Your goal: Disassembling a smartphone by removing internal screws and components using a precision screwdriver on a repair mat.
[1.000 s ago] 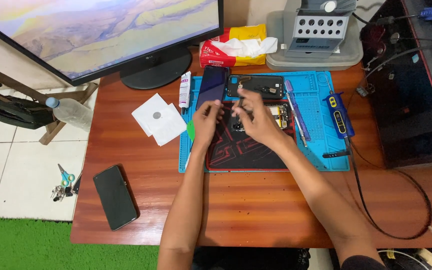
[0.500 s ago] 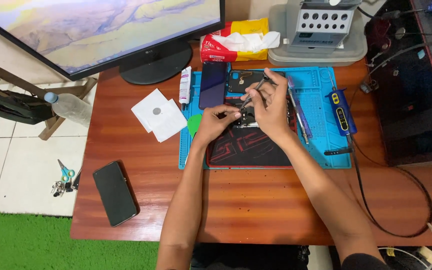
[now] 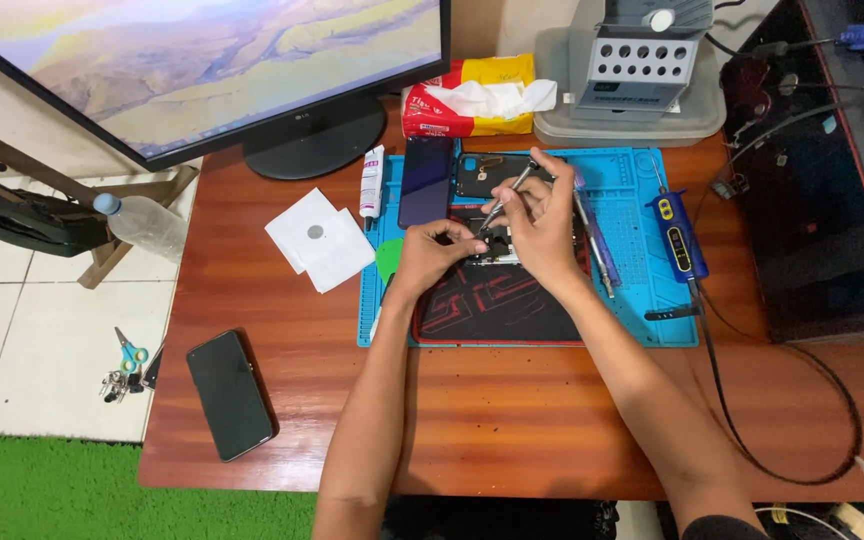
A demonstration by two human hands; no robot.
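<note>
An opened phone (image 3: 497, 250) lies on the black pad (image 3: 497, 305) atop the blue mat (image 3: 642, 300). The left hand (image 3: 432, 255) pinches its edge with curled fingers. The right hand (image 3: 542, 220) is closed around a thin metal screwdriver (image 3: 507, 198), tip down on the phone. A black phone (image 3: 230, 393) lies well apart on the wooden table (image 3: 552, 420).

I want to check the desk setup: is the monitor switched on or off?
On. The monitor shows a bright landscape picture across its screen, not a dark panel.

Likely a phone-repair bench: blue work mat (image 3: 642, 300), soldering iron (image 3: 680, 235).
</note>
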